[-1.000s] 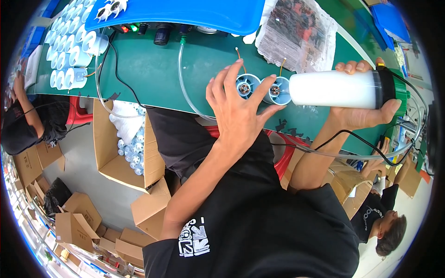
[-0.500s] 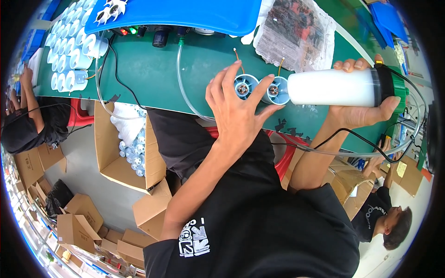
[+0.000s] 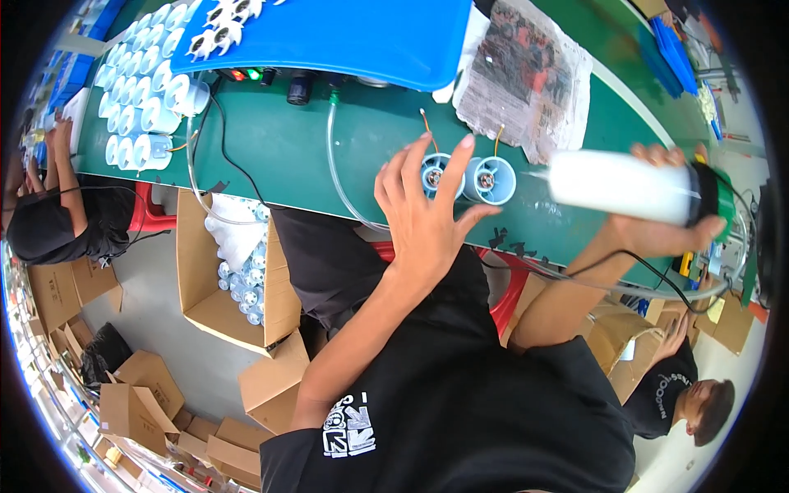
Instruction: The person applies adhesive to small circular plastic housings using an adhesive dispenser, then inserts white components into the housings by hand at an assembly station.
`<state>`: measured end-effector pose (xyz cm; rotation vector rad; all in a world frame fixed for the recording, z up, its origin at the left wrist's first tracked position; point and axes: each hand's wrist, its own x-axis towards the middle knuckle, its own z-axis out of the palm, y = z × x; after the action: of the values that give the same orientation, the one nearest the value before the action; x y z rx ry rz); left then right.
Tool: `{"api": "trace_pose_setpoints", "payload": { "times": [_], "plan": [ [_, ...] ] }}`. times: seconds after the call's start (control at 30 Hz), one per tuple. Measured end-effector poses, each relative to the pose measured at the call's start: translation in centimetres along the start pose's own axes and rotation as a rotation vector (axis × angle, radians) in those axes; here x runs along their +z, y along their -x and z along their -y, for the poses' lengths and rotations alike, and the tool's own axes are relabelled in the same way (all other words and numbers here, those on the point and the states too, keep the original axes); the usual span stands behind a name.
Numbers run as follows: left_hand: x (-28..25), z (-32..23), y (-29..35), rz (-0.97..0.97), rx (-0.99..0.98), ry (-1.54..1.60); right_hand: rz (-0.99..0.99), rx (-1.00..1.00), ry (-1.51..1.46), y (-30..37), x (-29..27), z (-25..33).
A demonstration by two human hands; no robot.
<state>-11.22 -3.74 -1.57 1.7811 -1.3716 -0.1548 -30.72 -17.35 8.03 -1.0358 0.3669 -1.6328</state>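
Note:
My right hand (image 3: 657, 236) grips a thick white dispensing syringe (image 3: 616, 186) with a black collar and a green cap, slightly blurred by motion. Its thin tip points left, apart from the parts on the bench. Two light-blue round plastic housings stand side by side: a left housing (image 3: 436, 174) and a right housing (image 3: 491, 181). Each has a metal-centred hub inside and a thin orange wire rising behind it. My left hand (image 3: 421, 220) is open, fingers spread, over the left housing, hiding part of it. Whether it touches the housing I cannot tell.
A blue tray (image 3: 329, 41) with white impellers stands above a control box. Rows of housings (image 3: 148, 115) fill the bench's left. Crumpled newspaper (image 3: 526, 74) lies behind. Clear tubing (image 3: 330, 144) and black cables cross the bench. An open carton (image 3: 197, 279) sits below; other people work both sides.
The syringe has moved right, its tip leaving the right housing. My left thumb and index finger have come away from around that housing. The view has shifted slightly.

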Motion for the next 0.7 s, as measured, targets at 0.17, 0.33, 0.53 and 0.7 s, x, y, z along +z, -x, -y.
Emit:
{"api": "trace_pose_setpoints", "payload": {
  "times": [0.17,0.33,0.53,0.7],
  "plan": [
    [-2.7,1.7,0.0,-0.018,-0.048,-0.004,-0.098,0.276,0.564,-3.0,-5.9,6.2],
    [-2.7,2.7,-1.4,0.095,-0.064,0.114,-0.016,0.321,1.900,-1.4,-3.7,1.2],
    [-3.0,2.8,-1.9,-0.021,-0.128,0.129,-0.051,0.484,2.151,0.7,-5.8,-2.3],
    [-1.3,3.0,-2.2,-0.133,-0.158,0.218,0.072,0.440,2.297,-0.8,-5.4,-1.8]
  ]
}}
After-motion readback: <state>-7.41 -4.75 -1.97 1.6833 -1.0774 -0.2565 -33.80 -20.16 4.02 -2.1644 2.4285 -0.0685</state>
